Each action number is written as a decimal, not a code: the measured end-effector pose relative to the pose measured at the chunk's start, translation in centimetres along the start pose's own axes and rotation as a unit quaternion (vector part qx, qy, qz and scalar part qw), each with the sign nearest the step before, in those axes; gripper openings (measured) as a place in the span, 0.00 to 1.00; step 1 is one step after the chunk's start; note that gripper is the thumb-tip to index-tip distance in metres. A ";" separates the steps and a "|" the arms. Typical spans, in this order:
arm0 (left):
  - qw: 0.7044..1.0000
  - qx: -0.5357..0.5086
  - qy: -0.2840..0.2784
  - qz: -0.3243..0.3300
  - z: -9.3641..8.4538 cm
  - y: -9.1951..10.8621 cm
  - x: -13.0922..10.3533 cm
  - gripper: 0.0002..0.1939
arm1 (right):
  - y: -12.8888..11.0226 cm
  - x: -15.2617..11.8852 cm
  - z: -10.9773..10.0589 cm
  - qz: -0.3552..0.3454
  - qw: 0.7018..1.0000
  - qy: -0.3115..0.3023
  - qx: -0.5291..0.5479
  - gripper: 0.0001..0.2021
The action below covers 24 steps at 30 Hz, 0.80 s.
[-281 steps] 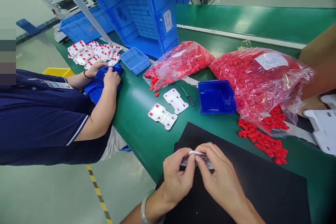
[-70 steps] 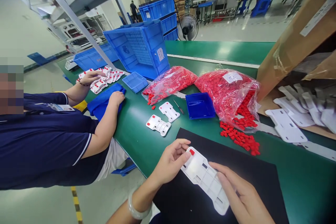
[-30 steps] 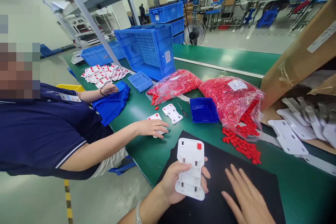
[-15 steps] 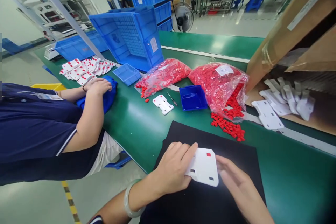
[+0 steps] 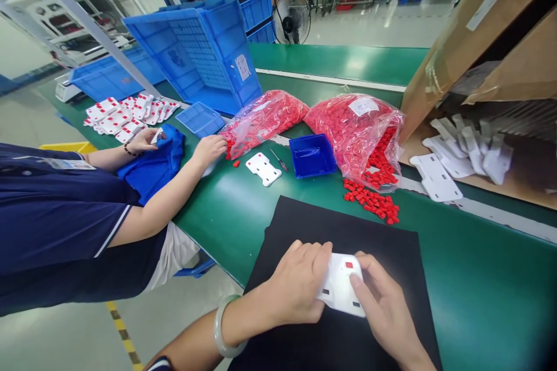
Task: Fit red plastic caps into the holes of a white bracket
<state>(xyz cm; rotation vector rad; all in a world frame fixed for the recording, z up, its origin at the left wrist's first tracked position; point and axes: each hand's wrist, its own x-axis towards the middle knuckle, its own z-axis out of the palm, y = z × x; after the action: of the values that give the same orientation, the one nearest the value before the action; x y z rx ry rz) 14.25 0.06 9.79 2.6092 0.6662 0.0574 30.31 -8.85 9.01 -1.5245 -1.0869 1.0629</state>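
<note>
White plastic plate [image 5: 340, 287] with a small red insert is sitting over the black mat [image 5: 331, 232], and both hands are gripping it: left hand [image 5: 296, 290] is clamping its left edge, right hand [image 5: 383, 307] is pinching the right side with the thumb on top. Loose red clips [image 5: 369, 202] are lying well apart, beyond the mat on the green table [image 5: 478, 266]. Co-worker's hand [image 5: 209, 149] is reaching toward a red bag [image 5: 265, 119].

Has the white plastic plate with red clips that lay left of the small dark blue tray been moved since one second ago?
Yes. One white plastic plate lies left of the small dark blue tray now; the second one, nearer the table edge, is gone.
</note>
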 end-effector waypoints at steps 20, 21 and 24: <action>0.991 0.050 -0.056 -0.113 4.6 1.0 2.4 0.54 | 5.0 -0.4 -3.8 -0.157 0.886 0.116 -0.421 0.08; 0.990 0.062 -0.059 -0.108 4.5 1.1 2.6 0.51 | 4.7 -0.3 -2.6 -0.169 0.887 0.078 -0.421 0.07; 0.989 0.084 -0.066 -0.098 4.1 1.2 2.9 0.49 | 4.8 0.6 -0.5 -0.169 0.881 0.042 -0.440 0.10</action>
<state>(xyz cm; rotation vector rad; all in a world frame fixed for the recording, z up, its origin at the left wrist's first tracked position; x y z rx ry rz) 17.94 -1.18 6.39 2.6618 0.9109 -0.2400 31.65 -9.09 4.35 -1.9228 -1.8322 0.2240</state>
